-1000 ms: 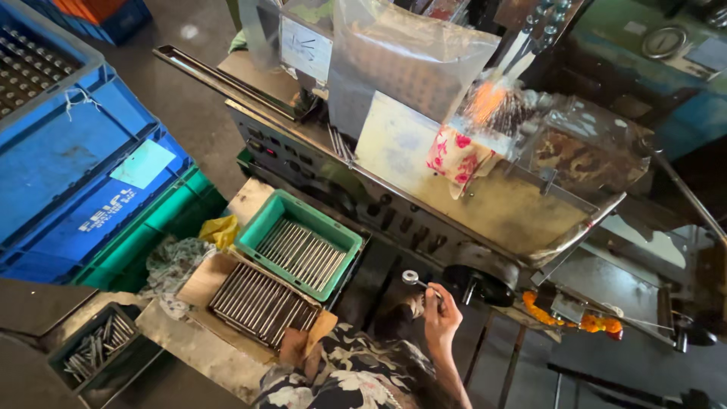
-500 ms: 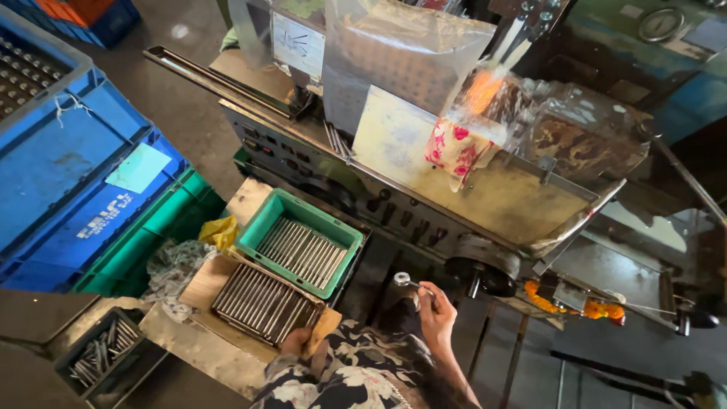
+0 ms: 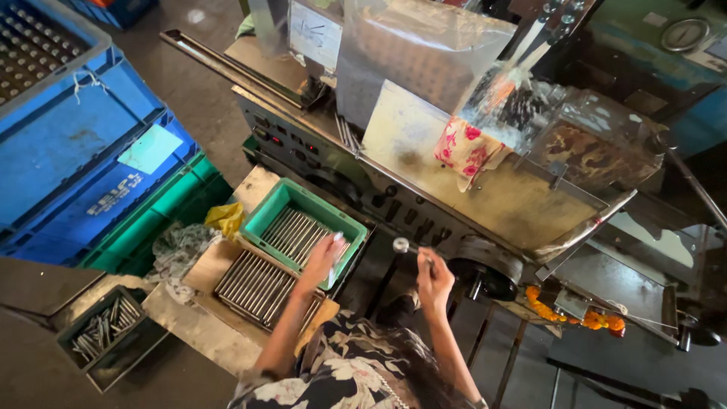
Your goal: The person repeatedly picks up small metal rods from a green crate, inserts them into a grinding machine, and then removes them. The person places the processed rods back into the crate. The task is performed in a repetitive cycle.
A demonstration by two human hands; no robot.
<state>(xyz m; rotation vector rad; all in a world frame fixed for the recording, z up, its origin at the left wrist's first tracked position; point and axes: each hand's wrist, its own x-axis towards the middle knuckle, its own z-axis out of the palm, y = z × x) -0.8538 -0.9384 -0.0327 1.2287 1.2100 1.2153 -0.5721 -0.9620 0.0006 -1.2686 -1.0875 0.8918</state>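
Closest to me is my patterned sleeve, and from it my left hand (image 3: 322, 260) reaches out to the near right corner of the green tray (image 3: 266, 208). Its fingers are curled together round a thin metal rod (image 3: 334, 256), pale and slightly blurred, which rests against the tray's edge. The tray holds a row of more rods (image 3: 297, 232) lying side by side. Just this side of it, a flat rack of rods (image 3: 254, 286) sits on a brown board (image 3: 203, 266).

My right hand (image 3: 434, 278) is raised a little to the right, fingers pinched on the stem of a small metal piece with a round head (image 3: 400, 245); I think it is a gauge or knob, but the view is too small to be sure.

To the far left a dark bin of loose rods (image 3: 106, 331) stands low, with blue crates (image 3: 57, 151) beyond it. Further off runs the grey machine (image 3: 485, 193), a red-flowered cloth (image 3: 463, 151) draped on its top.
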